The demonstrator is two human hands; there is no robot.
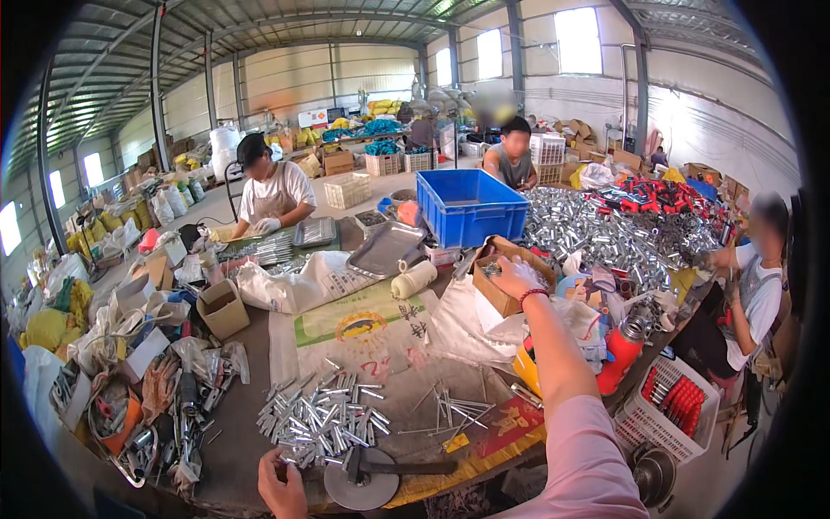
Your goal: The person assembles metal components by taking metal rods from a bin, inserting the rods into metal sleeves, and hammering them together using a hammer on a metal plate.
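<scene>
Large steel-roofed workshop hall; long cluttered tabletop (251,441) covered with printed woven sacks. Far left: yellow bags stacked by the wall, and on the tabletop a heap of mixed tools and plastic bags (164,406), plus a small open cardboard box (222,309). Left hand (281,484) sat at the near edge, just beside a round grey metal disc with a dark handle (367,480); fingers curled, but whether they pinched anything could not be told. Just above it lay the pile of short metal tubes (320,419), loose and unsorted, with thin metal rods (450,411) scattered to its right. A printed sack (363,333) with a green-and-yellow round emblem lay behind the pile. Right hand (517,277), red bracelet at the wrist, reached well forward into an open brown cardboard box (501,275); fingers spread over its contents, grasp hidden. Judged: work at an early-to-middle stage, since most tubes remained loose. Further right: blue plastic crate (471,206), a large heap of shiny metal cylinders (605,233), a red flask (621,350), and a white basket of red-handled items (670,406). Three other people sat around the tabletop.
</scene>
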